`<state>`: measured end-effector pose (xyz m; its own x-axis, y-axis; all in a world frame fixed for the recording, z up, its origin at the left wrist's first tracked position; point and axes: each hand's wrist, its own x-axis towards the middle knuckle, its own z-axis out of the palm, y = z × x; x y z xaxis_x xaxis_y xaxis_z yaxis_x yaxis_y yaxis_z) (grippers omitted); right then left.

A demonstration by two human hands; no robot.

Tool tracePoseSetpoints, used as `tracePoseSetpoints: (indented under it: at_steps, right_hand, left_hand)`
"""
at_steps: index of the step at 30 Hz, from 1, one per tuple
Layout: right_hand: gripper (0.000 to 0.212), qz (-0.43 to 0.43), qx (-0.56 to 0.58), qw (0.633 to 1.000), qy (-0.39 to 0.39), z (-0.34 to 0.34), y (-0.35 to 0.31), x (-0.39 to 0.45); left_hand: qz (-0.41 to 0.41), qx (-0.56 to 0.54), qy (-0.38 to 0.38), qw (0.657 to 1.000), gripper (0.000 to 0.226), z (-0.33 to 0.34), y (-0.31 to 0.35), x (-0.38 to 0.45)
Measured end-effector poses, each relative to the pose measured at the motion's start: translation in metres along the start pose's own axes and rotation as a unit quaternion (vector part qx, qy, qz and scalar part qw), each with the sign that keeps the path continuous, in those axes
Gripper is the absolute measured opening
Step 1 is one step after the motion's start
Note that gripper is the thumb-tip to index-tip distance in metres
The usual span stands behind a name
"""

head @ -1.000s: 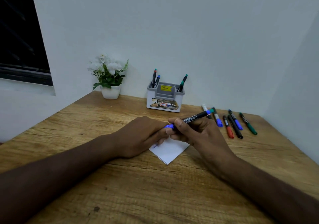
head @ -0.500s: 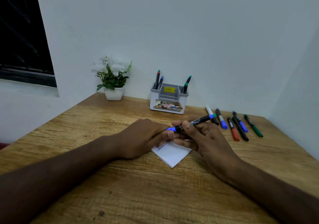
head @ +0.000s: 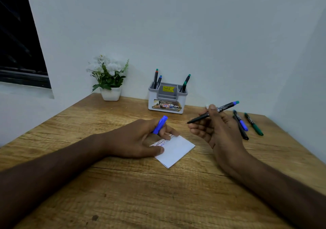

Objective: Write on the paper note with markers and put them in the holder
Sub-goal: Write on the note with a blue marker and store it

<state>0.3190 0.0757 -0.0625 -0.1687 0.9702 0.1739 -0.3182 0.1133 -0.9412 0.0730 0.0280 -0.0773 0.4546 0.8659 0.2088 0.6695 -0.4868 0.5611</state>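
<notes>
A white paper note (head: 176, 151) with a few lines of writing lies on the wooden table (head: 141, 193). My left hand (head: 141, 138) rests on the note's left edge and holds a blue marker cap (head: 160, 124) between its fingers. My right hand (head: 217, 128) grips an uncapped black-bodied marker (head: 213, 112) just right of the note, tip pointing left and raised off the paper. The grey-and-white holder (head: 167, 100) stands at the back by the wall with several markers upright in it.
Loose markers, blue (head: 240, 121), black (head: 241, 131) and green (head: 254, 124), lie on the table behind my right hand. A white pot of flowers (head: 110, 80) stands back left near a dark window (head: 17, 34). Walls close the table at the back and right.
The two hands have pulled apart: the blue cap came off the marker and stays in my left hand. My right hand moved right and up with the marker.
</notes>
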Motion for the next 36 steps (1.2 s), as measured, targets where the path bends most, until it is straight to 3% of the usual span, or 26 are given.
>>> tracePoseSetpoints:
  at_steps: [4,10,14,17,19,25,30,36]
  right_hand:
    - [0.010,0.027,-0.054,0.998,-0.035,0.000,0.004,-0.003]
    - [0.011,0.015,-0.183,0.977,-0.110,0.008,0.006,-0.015]
    - [0.008,0.047,-0.231,0.957,-0.166,0.009,0.006,-0.019]
    - [0.009,0.043,-0.243,0.954,-0.169,0.008,0.004,-0.019]
    - [0.011,0.030,-0.272,0.947,-0.166,0.007,0.003,-0.019]
    - [0.013,-0.043,-0.404,0.893,-0.196,0.014,-0.005,-0.025]
    - [0.015,-0.074,-0.384,0.896,-0.209,0.017,-0.004,-0.028]
    - [0.019,-0.029,-0.397,0.892,-0.214,0.014,-0.005,-0.027]
  left_hand:
    - [0.020,0.063,0.024,0.998,0.031,0.003,0.006,0.002]
    - [0.011,0.126,0.039,0.991,0.041,0.008,0.006,0.004]
    - [-0.005,0.083,-0.003,0.997,0.012,0.000,0.000,0.001]
    - [0.008,0.107,-0.021,0.994,0.028,-0.009,-0.005,-0.002]
    - [0.008,0.108,-0.016,0.994,0.020,-0.009,-0.007,-0.002]
    - [-0.005,0.127,-0.013,0.992,0.028,-0.008,-0.013,0.001]
    - [-0.011,0.129,-0.016,0.991,0.046,-0.009,-0.013,0.001]
    - [-0.020,0.133,-0.009,0.991,0.045,-0.009,-0.014,0.001]
